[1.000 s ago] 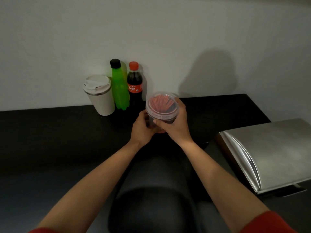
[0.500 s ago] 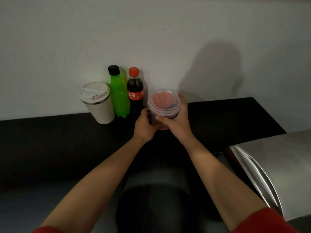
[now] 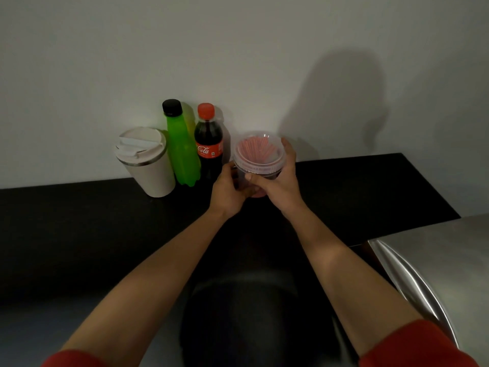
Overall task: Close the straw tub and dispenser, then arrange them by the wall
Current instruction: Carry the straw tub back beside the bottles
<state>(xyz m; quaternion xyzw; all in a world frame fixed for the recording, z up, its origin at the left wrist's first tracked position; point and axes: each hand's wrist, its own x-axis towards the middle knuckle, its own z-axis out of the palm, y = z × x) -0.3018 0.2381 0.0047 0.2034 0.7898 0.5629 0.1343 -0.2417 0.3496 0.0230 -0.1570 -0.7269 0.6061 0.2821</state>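
The straw tub (image 3: pixel 258 154) is a clear round plastic container with a clear lid on top and red straws inside. Both hands hold it close to the wall, just right of the cola bottle. My left hand (image 3: pixel 229 189) grips its lower left side. My right hand (image 3: pixel 277 178) wraps its right side, thumb across the front under the lid rim. Whether its base touches the black counter (image 3: pixel 79 229) is hidden by my hands. The steel straw dispenser (image 3: pixel 436 271) lies at the right edge, its curved lid down.
A white lidded travel cup (image 3: pixel 148 162), a green bottle (image 3: pixel 181 152) and a cola bottle (image 3: pixel 209 144) stand in a row against the wall, left of the tub. A dark rounded object (image 3: pixel 251 321) lies between my forearms near the front edge.
Both hands have carried the tub away from me toward the wall, ending beside the cola bottle. The view has shifted, pushing the dispenser further toward the right edge.
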